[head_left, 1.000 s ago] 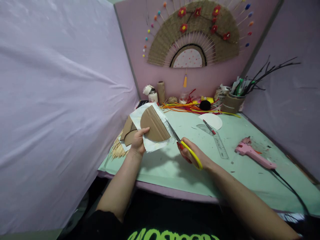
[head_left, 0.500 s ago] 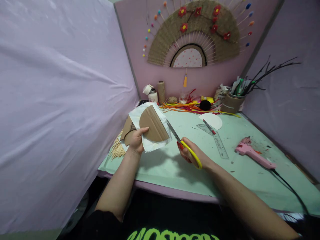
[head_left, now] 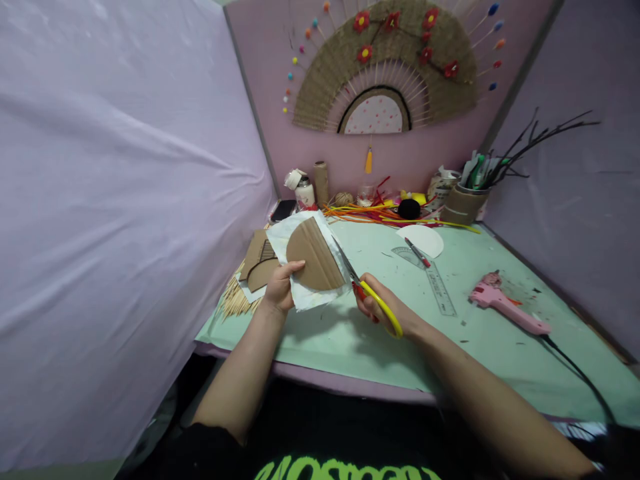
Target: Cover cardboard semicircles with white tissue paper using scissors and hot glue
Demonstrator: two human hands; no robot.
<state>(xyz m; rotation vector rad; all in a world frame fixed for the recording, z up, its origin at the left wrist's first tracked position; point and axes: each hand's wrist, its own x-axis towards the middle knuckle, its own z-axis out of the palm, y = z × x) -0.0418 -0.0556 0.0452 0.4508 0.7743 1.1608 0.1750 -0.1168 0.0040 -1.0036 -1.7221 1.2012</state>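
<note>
The left hand [head_left: 281, 288] is clamped on a cardboard half-disc [head_left: 313, 257] and the white cloth [head_left: 306, 300] behind it, thumb on the cardboard, both held tilted above the worktop [head_left: 345, 360]. The right hand [head_left: 393, 300] is closed around the handles of the scissors [head_left: 379, 300], whose blades point up along the cloth's right edge; whether they touch it, I cannot tell. Just beyond the left hand, more cardboard [head_left: 254, 253] lies over a spread of thin sticks [head_left: 234, 299]. To the right of the scissors are a clear ruler [head_left: 441, 290], a pen [head_left: 419, 255] touching a white paper shape [head_left: 429, 240], and, farther right, a pink glue gun [head_left: 515, 311]. Along the back stand a bottle [head_left: 305, 194], a brown tube [head_left: 321, 184] and a can [head_left: 464, 207] holding twigs [head_left: 533, 142]. A large fan [head_left: 320, 87] with red flowers hangs on the wall behind.
</note>
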